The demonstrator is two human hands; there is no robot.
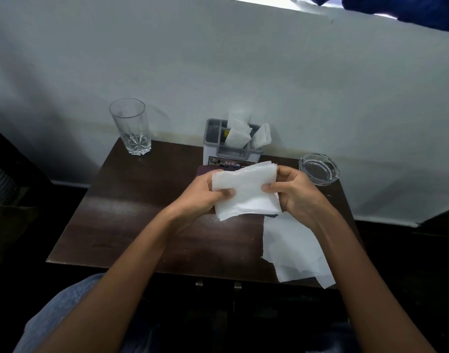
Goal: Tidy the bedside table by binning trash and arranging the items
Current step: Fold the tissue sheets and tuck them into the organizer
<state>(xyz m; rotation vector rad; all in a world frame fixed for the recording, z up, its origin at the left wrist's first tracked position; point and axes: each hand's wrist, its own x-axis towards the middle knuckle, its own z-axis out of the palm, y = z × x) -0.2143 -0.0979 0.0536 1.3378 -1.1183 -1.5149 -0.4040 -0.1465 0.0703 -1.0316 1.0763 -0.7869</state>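
Squarely between both hands (200, 193) (296, 191), tissue (246, 197)

The flat wooden table (131, 212) was dark brown, the thin paper tissues (246, 189) plain white, the plastic holder box (213, 138) grey, and the tall clear glass (130, 126) had a star-cut base.

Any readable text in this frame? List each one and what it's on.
No text is legible.
Front of the holder: the label has small print and a red-framed tag, too blurred to read; the tissue covers its lower edge.
Inside the holder: a yellow sticker, too small to read.
The glass and ashtray: no clear text.
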